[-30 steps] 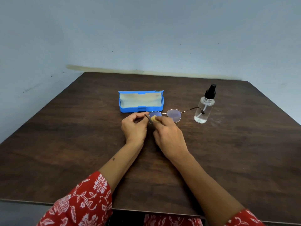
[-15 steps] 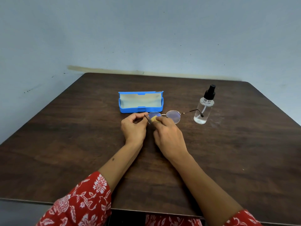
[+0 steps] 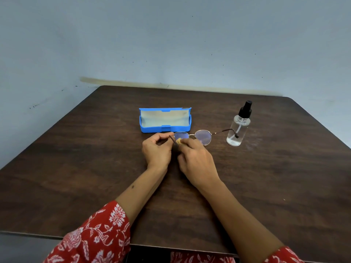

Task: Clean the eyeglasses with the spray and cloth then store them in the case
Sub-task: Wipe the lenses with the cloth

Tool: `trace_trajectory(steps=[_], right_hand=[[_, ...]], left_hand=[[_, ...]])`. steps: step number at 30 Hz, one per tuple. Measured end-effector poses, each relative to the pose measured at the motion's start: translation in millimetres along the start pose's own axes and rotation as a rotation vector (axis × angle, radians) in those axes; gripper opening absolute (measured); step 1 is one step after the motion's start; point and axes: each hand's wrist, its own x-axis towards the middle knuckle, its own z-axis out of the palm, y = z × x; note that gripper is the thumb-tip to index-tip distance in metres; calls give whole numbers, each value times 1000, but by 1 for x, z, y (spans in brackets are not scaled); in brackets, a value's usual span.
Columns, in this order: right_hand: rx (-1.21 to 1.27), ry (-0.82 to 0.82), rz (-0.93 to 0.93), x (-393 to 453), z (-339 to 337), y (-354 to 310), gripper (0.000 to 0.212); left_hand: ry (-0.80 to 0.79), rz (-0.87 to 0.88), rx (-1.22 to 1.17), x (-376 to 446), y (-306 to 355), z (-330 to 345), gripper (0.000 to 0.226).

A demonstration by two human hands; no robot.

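One pair of eyeglasses sits at the middle of the table, held between both hands just in front of the case. The left hand has its fingers curled, pinching the frame's left end, where a dark temple arm slants down past the fingertips. The right hand pinches a small yellowish cloth against the left lens, fingers bent over it so that only a scrap of the fabric shows. The right lens lies free of both hands, and its thin temple arm reaches out to the right, its dark curved tip in front of the spray bottle. The frame is slim metal wire with two round lenses that carry a bluish sheen.

One case stands open just behind the hands: blue, hard-looking, oblong with rounded corners, lined in pale cream. One spray bottle stands upright to the right, a clear cylinder with a black pump top and a thin tube inside.

The table is dark brown wood grain with rounded far corners. Two red sleeves with white floral print cover the upper forearms. A pale blue wall rises behind.
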Motion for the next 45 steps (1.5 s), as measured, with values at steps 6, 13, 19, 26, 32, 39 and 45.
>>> trace_trajectory(steps=[6,13,19,26,32,39,45], right_hand=[[5,4,-24,0,2,0,35],[-27,18,37,1,3,2,34],[-6,-11,-26,0,-1,-1,35],[-33,14,-44,1,0,-2,40],[-85,71,39,1,0,1,27],[-19,42,9,3,-2,-1,39],[40,35,-30,0,-3,-4,42]], left_hand=[[-1,6,2,-1,1,1,20],[5,10,1,-2,4,1,19],[0,15,28,-3,4,0,22],[-1,18,21,-2,3,0,19],[-8,18,-9,-1,1,0,19],[-9,20,-15,-2,3,0,19],[-8,14,-12,-3,3,-1,18]])
